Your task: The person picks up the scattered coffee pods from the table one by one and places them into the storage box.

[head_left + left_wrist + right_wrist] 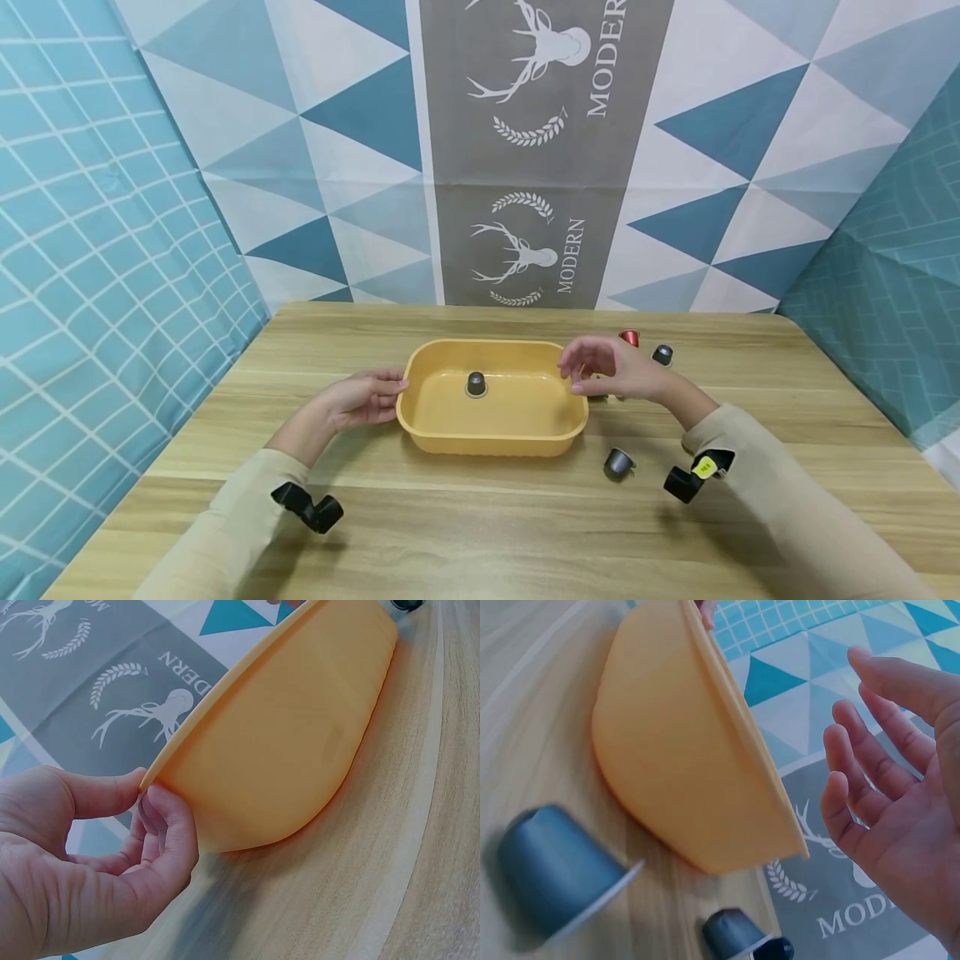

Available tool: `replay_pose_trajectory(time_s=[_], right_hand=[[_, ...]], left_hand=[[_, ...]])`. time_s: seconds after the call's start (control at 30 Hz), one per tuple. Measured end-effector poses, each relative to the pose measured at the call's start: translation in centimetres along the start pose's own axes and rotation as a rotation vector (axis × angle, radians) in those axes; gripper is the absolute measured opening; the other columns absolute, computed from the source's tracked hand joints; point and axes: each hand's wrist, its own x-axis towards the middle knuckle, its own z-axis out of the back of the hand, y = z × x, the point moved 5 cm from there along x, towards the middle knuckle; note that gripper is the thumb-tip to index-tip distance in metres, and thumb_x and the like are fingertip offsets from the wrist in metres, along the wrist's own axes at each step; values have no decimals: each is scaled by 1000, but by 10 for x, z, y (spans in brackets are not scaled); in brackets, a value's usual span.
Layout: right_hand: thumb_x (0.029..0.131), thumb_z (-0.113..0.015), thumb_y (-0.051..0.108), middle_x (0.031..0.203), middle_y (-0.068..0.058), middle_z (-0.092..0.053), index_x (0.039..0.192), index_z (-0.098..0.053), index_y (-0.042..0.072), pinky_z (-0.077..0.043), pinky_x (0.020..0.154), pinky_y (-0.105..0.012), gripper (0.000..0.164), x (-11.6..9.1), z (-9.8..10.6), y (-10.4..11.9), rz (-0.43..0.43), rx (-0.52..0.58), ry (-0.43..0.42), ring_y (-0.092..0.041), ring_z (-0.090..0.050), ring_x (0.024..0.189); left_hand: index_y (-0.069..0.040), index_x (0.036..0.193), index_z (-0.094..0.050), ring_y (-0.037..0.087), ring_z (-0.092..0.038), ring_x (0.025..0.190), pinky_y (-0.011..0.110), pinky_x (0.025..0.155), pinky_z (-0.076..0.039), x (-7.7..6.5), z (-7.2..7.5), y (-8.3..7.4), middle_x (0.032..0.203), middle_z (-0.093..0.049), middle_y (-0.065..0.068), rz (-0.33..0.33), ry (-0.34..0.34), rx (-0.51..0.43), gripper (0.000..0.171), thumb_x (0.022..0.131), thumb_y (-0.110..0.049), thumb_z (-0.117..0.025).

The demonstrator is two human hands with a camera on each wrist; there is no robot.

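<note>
Nearest to me on the wooden table point(480, 533), a grey capsule point(618, 462) lies on its side, just off the near right corner of the yellow tub point(491, 433). I've got the tub sitting flat mid-table, long side toward me, and inside it one dark capsule point(476, 384) stands on the tub floor, left of centre.

My left hand point(365, 398) is at the tub's left end: the wrist view shows thumb on top and curled fingers point(169, 832) beneath, pinching the rim point(195, 735). So that hand is gripping the tub.

My right hand point(609, 368) hovers over the tub's right rim, fingers point(870, 787) spread and loosely bent, palm empty, touching nothing that I can see. From that wrist, a blurred grey capsule and a smaller dark capsule point(731, 934) lie by the tub's outer wall.

Farther back, behind the right hand, a red capsule point(629, 337) and another dark capsule point(662, 354) rest near the table's far edge, with the patterned backdrop point(525, 167) behind.
</note>
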Motion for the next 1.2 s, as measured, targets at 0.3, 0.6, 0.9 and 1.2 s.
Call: replay_pose_trajectory(time_s=[0.3, 0.6, 0.9, 1.2], right_hand=[[87, -66, -2, 99, -20, -58, 109, -56, 2, -53, 74, -24, 25, -26, 4, -9, 21, -60, -19, -10, -57, 85], [84, -69, 2, 99, -14, -63, 104, -61, 6, -52, 79, -26, 22, -52, 2, -12, -4, -189, -117, -10, -60, 91], [82, -71, 1, 102, -11, -64, 103, -61, 6, -48, 80, -28, 24, -74, -6, -17, 17, -283, -137, -10, -58, 96], [81, -74, 6, 109, -9, -63, 107, -60, 7, -46, 79, -29, 29, -88, -14, -29, 67, -281, -82, -13, -56, 100]], left_hand=[[-2, 117, -44, 5, -64, 79, 19, 71, -55, 0, 0, 0, 84, -66, -3, 7, -11, 3, 18, 100, -8, -45], [-2, 117, -44, 5, -64, 78, 19, 71, -55, 0, 1, 0, 84, -66, -3, 13, -8, -5, 17, 100, -8, -45], [0, 121, -42, 5, -65, 80, 20, 74, -55, 0, -1, -1, 86, -66, -3, 7, -11, 0, 23, 100, -8, -46], [-3, 114, -45, 4, -62, 77, 19, 73, -55, -1, -1, 0, 83, -64, -4, -1, -4, 1, 14, 100, -8, -45]])
